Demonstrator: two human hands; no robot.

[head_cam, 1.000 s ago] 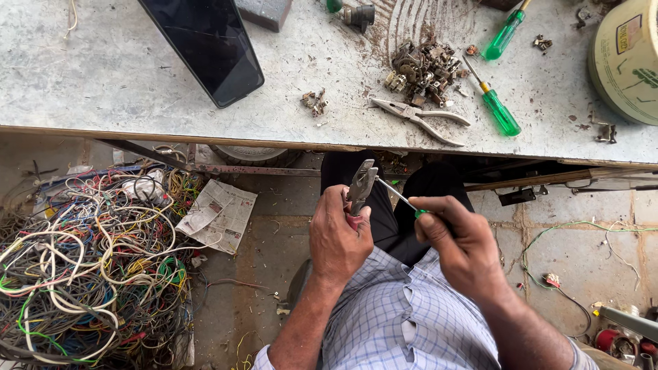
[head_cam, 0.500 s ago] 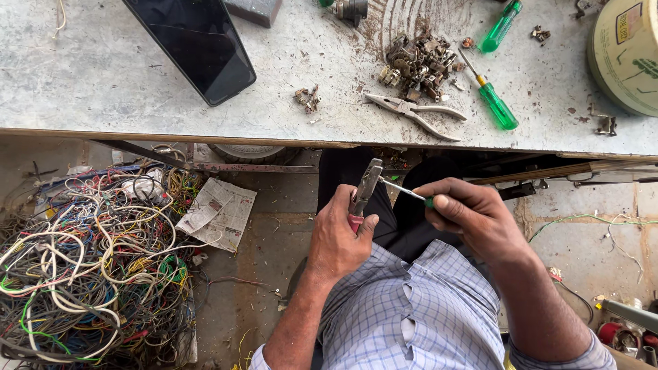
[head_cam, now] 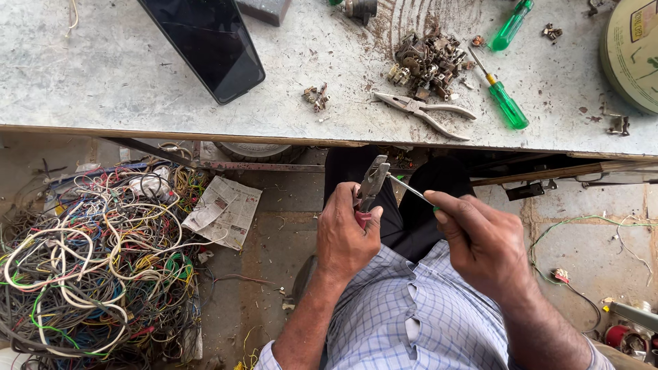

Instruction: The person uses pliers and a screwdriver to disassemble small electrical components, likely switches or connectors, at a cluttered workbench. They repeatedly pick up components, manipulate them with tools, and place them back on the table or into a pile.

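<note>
My left hand (head_cam: 348, 233) grips red-handled pliers (head_cam: 371, 183) whose grey jaws point up toward the bench edge. My right hand (head_cam: 480, 240) holds a screwdriver (head_cam: 411, 188) with a thin metal shaft; its tip rests against the pliers' jaws. Only a sliver of green handle shows past my fingers. Both hands hover over my lap, just below the grey workbench (head_cam: 137, 75). Whatever small part sits in the jaws is too small to make out.
On the bench lie a black phone (head_cam: 205, 44), a second pair of pliers (head_cam: 425, 113), two green screwdrivers (head_cam: 504, 99), a pile of small metal parts (head_cam: 428, 62) and a round tin (head_cam: 634, 51). A tangle of coloured wires (head_cam: 89, 267) and newspaper (head_cam: 223, 211) cover the floor at left.
Both hands shifted slightly toward the bench. The screwdriver tip moved in against the pliers' jaws, and my right hand closed further over the handle.
</note>
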